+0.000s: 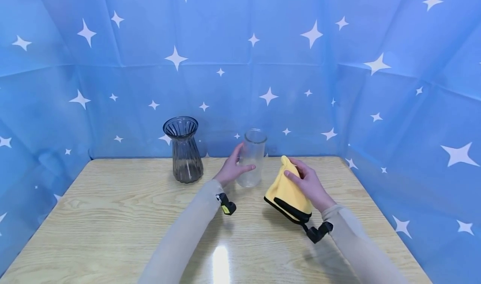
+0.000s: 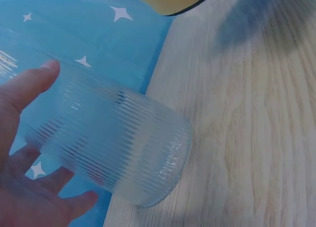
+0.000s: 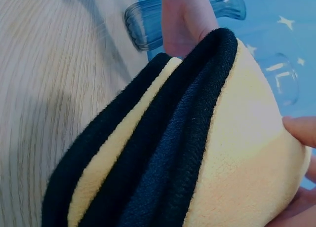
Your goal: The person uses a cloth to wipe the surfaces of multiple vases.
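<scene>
A clear ribbed glass vase (image 1: pixel 252 161) stands upright on the table near its back edge. My left hand (image 1: pixel 233 167) is around its left side, thumb across the front and fingers behind; the left wrist view shows the ribbed glass (image 2: pixel 123 138) between thumb and fingers. To the right, my right hand (image 1: pixel 310 183) grips a folded yellow cloth (image 1: pixel 285 190) with black edging, thumb on the near face. The cloth hangs just above the table, its layered black edges (image 3: pixel 197 113) facing the right wrist camera. Some right fingers are hidden behind the cloth.
A smoky grey fluted glass vase (image 1: pixel 188 158) with a flared rim stands left of my left hand. The pale wooden table (image 1: pixel 112 217) ends at a blue curtain (image 1: pixel 225 87) with white stars, which also runs along both sides.
</scene>
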A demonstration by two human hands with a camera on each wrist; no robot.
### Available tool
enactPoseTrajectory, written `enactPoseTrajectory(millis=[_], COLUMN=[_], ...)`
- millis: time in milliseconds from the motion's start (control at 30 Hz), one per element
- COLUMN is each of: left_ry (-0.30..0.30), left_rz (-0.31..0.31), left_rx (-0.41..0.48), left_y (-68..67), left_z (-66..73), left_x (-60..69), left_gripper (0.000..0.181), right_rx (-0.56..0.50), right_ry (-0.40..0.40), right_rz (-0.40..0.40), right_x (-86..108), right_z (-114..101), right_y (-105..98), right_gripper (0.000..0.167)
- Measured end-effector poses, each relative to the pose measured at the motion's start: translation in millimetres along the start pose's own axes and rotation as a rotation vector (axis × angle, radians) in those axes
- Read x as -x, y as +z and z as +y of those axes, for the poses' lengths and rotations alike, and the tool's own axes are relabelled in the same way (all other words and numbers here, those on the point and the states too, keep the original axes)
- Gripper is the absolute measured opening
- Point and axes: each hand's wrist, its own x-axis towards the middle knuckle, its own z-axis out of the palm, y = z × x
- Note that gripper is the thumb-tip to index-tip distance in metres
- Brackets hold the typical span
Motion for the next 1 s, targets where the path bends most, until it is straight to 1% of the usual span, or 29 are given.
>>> enactPoseTrajectory(millis=[133,400,633,667,700,800,900,933,1000], left_ry=[-0.019,0.003,0.016,0.017,0.01,0.012,0.0,0.003,0.009], left_rz=[0.003,-0.007,-0.016,-0.016,-0.02,-0.019,-0.023,-0.021,-0.024], left_rx=[-0.016,-0.07,-0.079,-0.079,-0.074,-0.07,-0.076,-0.085,-0.095], left_y=[-4.5,-10.5,-15.6,-16.4,-17.6,-19.6,-21.6,-22.0,-23.5], left_z=[1.0,4.4,5.5,5.8,10.9,11.7,11.0,5.8,5.3], left_x=[7.6,27.1,43.2,45.4,49.7,55.7,60.1,59.0,61.2], left_gripper=[0.097,0.094,0.09,0.09,0.089,0.088,0.089,0.089,0.089], right_rx=[-0.015,-0.021,-0.024,-0.02,-0.017,-0.01,0.008,0.01,0.005], right_ry=[0.002,0.0,-0.028,-0.034,-0.04,-0.047,-0.072,-0.082,-0.113], right_rz=[-0.009,-0.018,-0.04,-0.046,-0.051,-0.058,-0.048,-0.042,-0.029], right_x=[-0.9,-1.1,-6.5,-7.2,-8.0,-11.5,-15.3,-16.9,-19.3], right_z=[-1.8,-6.5,-14.3,-16.3,-18.3,-26.5,-36.5,-39.8,-46.1], right_y=[4.7,12.3,24.6,26.4,28.2,33.6,39.4,41.7,46.4], right_gripper=[0.059,0.058,0.056,0.056,0.056,0.058,0.059,0.058,0.055])
